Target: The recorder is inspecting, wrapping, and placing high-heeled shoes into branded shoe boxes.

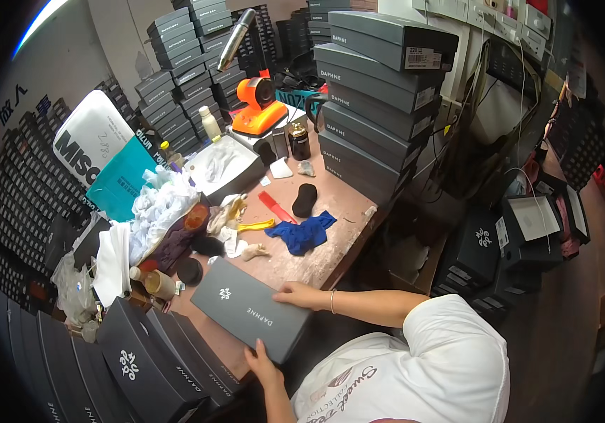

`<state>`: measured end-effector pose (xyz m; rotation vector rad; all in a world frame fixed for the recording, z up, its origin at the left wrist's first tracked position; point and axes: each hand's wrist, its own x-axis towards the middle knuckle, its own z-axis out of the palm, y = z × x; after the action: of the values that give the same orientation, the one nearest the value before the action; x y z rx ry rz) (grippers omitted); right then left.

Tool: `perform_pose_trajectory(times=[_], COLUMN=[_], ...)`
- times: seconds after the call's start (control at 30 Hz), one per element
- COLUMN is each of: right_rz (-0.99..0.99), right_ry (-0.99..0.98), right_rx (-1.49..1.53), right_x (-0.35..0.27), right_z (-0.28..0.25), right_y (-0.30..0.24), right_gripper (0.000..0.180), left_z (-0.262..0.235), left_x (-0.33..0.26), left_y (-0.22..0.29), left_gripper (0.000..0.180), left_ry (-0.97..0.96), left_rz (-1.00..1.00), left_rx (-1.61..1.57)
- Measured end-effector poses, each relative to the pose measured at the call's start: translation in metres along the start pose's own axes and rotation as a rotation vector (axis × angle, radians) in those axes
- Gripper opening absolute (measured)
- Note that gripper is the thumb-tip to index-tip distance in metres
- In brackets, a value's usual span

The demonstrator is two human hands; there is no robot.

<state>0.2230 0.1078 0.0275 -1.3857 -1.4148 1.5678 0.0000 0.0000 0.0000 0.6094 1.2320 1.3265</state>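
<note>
A closed grey shoebox (251, 309) with a small white emblem lies slanted on the near edge of the worn brown table (330, 243). My left hand (263, 361) grips its near end from below. My right hand (301, 295), a thin bracelet at the wrist, is pressed on the box's far right edge. Just beyond the box lie a blue cloth (305, 233), a black shoe insert (304, 199), a red comb-like tool (275, 207) and a yellow-handled tool (254, 226).
A tall stack of grey shoeboxes (376, 99) stands at the table's right rear. An orange device (258, 106) and a dark jar (299, 141) sit behind. White wrapping paper (158, 204) piles up left. Black shoeboxes (140, 366) line the near left, and more boxes (482, 247) crowd the floor right.
</note>
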Motion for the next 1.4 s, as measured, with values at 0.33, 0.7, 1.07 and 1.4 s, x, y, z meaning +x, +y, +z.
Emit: perform_pose_trajectory(times=[0.33, 0.7, 1.07, 1.4], right_rz=[0.129, -0.746, -0.650, -0.712], right_ry=[-0.145, -0.018, 0.102, 0.184], right_rx=[0.721, -0.969, -0.759, -1.046], right_x=[-0.010, -0.057, -0.011, 0.011], right_z=[0.023, 0.064, -0.001, -0.024], right_y=[-0.067, -0.076, -0.045, -0.018], right_gripper=[0.034, 0.088, 0.070, 0.036], left_z=[0.005, -0.024, -0.035, -0.043], left_x=[-0.017, -0.038, -0.016, 0.012], left_y=[0.093, 0.124, 0.098, -0.008], left_gripper=[0.068, 0.064, 0.061, 0.063], left_ry=[0.282, 0.155, 0.211, 0.199], left_rz=[0.454, 0.315, 0.399, 0.125], left_rx=[0.279, 1.113, 0.855, 0.476])
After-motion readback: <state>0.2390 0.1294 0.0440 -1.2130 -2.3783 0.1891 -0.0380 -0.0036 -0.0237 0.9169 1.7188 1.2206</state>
